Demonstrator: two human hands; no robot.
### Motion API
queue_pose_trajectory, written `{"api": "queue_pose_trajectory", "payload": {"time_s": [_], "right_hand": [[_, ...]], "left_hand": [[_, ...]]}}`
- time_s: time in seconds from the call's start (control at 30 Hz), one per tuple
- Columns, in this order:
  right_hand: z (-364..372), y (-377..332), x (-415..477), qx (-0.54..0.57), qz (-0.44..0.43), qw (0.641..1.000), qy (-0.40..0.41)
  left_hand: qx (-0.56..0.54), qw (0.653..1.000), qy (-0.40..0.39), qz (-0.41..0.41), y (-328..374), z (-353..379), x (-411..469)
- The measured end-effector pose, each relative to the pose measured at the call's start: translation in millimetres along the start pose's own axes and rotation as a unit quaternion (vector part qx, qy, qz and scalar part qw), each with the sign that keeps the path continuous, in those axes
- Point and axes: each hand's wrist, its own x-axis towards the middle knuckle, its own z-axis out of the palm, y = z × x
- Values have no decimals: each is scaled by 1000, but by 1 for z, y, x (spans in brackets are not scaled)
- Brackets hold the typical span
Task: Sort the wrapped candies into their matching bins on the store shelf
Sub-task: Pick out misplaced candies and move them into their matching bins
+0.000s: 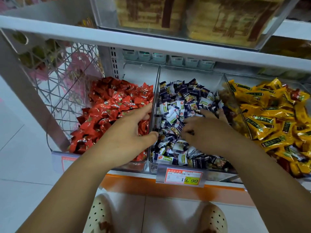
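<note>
Left hand (133, 130) straddles a clear divider (155, 98), its fingers (144, 111) loosely straight on red candies (109, 106). Right hand (210, 132) lies palm down in the middle bin (188, 73), fingers spread among blue candies (181, 96). I cannot tell whether they hold one. Yellow candies (269, 115) lie right of them.

The red candies (109, 111) carry small white marks; the navy-and-white candies (181, 105) show green patches; the yellow candies (269, 118) bear dark green labels. The price tag (183, 177) is white with a red border and yellow corner, above an orange shelf edge (134, 183). The blurred packs (185, 17) overhead look tan and brown.
</note>
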Motion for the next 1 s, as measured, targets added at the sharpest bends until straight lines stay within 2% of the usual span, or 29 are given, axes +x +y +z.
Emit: {"api": "queue_pose_trajectory", "payload": {"time_s": [0.07,0.1,0.13,0.17,0.23,0.27,0.4,0.53,0.67,0.7,0.77,0.83,0.87,0.9,0.93,1.0], "right_hand": [[3,-14,8,46,-37,990,131],[6,-22,15,69,-73,982,158],[10,-29,21,82,-111,980,142],[15,-36,27,72,-131,985,89],[22,-41,34,3,-100,995,-22],[24,-38,35,-27,-76,996,-41],[19,-13,30,-88,-16,996,-17],[11,8,19,-66,29,997,9],[11,16,14,-31,34,999,21],[11,15,12,-8,22,1000,20],[4,16,3,108,-13,993,49],[-9,20,-11,264,-32,956,128],[-14,24,-17,311,-19,937,159],[-15,27,-23,318,7,933,168],[-13,27,-26,295,37,943,149],[2,18,-23,236,100,965,47]], "left_hand": [[-9,1000,1,-1,-1,1,0],[-12,1000,0,0,-1,2,0],[-17,1000,1,4,1,3,-1],[-22,1000,3,10,2,3,-2],[-22,1000,12,12,5,2,-3],[-19,1000,13,11,5,1,-3],[-16,1000,0,9,5,-1,-3],[-9,1000,-1,1,5,-1,-3],[-16,1000,3,-6,3,-1,-2],[-19,1000,0,-8,3,-1,-3],[-22,1000,1,-9,4,-1,-3],[-24,1000,0,-7,6,-2,-2],[-25,1000,-2,-9,8,-3,-2],[-26,1000,-4,-12,8,-4,-1],[-28,1000,-7,-13,9,-4,-2],[-32,999,-8,-10,11,-3,-2]]}}
